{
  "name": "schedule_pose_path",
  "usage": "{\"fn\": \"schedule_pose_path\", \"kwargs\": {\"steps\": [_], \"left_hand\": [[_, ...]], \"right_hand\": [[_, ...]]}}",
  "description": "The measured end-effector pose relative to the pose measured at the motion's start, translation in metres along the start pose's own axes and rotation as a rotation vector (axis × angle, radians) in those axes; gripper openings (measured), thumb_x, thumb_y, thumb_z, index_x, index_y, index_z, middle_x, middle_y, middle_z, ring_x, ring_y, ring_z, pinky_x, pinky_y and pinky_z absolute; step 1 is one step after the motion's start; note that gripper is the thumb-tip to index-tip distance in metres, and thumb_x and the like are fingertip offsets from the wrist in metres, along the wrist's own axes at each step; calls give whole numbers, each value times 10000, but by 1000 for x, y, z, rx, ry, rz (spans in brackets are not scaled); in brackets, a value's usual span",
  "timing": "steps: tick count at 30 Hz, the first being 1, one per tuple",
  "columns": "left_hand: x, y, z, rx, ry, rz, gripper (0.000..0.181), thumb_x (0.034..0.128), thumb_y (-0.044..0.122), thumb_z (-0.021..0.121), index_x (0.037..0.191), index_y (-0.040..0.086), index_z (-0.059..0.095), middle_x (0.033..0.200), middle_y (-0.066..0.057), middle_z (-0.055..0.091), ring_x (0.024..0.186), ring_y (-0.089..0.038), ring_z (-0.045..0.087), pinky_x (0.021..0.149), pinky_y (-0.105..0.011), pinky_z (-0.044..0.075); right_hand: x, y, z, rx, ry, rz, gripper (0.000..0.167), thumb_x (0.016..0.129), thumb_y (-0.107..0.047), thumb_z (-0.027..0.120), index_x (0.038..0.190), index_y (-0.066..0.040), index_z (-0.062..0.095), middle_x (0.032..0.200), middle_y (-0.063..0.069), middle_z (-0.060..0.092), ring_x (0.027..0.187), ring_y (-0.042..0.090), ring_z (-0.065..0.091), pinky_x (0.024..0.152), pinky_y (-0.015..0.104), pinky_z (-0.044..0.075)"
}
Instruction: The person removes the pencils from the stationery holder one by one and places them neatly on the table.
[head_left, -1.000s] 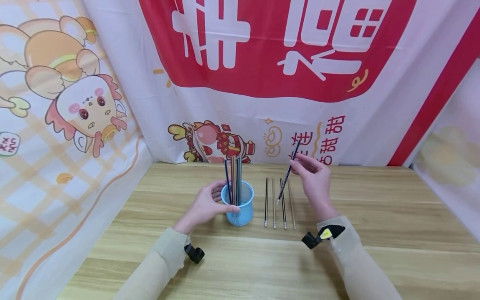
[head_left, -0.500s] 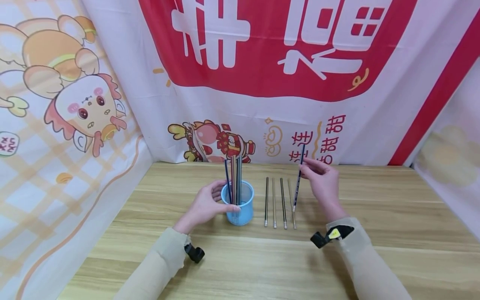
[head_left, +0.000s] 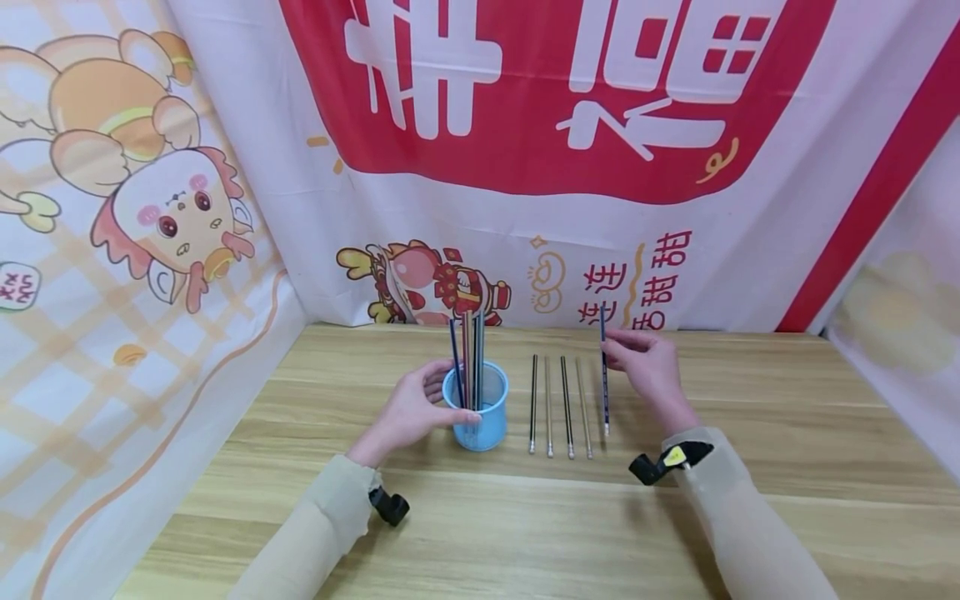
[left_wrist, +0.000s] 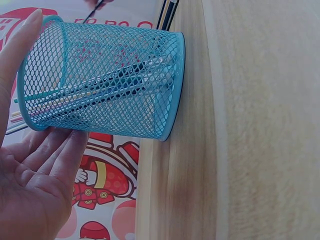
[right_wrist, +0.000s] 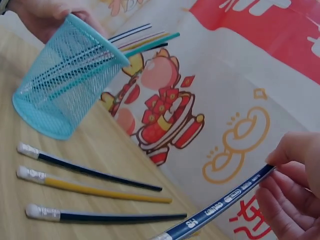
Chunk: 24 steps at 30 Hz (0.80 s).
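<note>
Pencil (head_left: 605, 392) shifted right since earlier frame, now just right of row of pencils (head_left: 567, 417). Right hand (head_left: 647, 367) pinches it near raised far end, fingers pointing left; table (head_left: 787, 417) contact unclear. Left hand (head_left: 408, 408) grips cup (head_left: 491, 429), left of row. Suggest lowering far end gently, parallel to row.

Diffuse light with soft shadows

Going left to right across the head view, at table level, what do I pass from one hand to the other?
Left hand, blue mesh cup, first dark pencil, first tan pencil, second dark pencil, second tan pencil, held blue pencil, right hand.
</note>
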<state>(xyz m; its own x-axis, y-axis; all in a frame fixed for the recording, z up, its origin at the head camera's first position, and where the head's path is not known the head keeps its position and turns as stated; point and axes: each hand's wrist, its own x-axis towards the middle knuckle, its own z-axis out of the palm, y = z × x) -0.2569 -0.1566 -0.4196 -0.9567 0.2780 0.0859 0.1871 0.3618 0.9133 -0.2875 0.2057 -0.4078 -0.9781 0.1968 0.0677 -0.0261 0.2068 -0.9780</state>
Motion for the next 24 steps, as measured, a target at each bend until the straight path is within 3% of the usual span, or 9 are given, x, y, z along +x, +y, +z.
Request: {"fn": "schedule_pose_path", "kwargs": {"steps": [5,13,21,24], "left_hand": [[0,0,0,0,0,-2,908,705,284,964,1459,84,501,1416,-99,573,1287,-277,554,1096,-417,443],[0,-1,0,0,-1,-6,921,700,303,965,1463,86,498,1420,-103,569,1290,-277,552,1096,-415,443],[1,-2,0,-6,-2,-1,879,720,244,957,1456,84,504,1415,-99,574,1284,-274,557,1093,-414,447],[1,-2,0,-9,-4,3,875,716,251,960,1449,87,511,1404,-94,582,1280,-270,562,1091,-411,449]], "right_hand": [[4,11,-4,-71,-69,66,385,954,-191,737,1291,-18,668,1217,191,686,887,164,723,815,253,593],[10,36,-5,-143,-146,123,355,946,-173,734,1257,-9,693,1114,161,730,867,196,718,781,265,597],[12,46,1,-193,-161,175,331,924,-127,751,1212,29,704,1055,164,726,800,175,709,729,281,612],[12,46,3,-194,-165,159,332,911,-95,754,1194,69,697,1004,168,732,751,167,707,695,282,616]]}}
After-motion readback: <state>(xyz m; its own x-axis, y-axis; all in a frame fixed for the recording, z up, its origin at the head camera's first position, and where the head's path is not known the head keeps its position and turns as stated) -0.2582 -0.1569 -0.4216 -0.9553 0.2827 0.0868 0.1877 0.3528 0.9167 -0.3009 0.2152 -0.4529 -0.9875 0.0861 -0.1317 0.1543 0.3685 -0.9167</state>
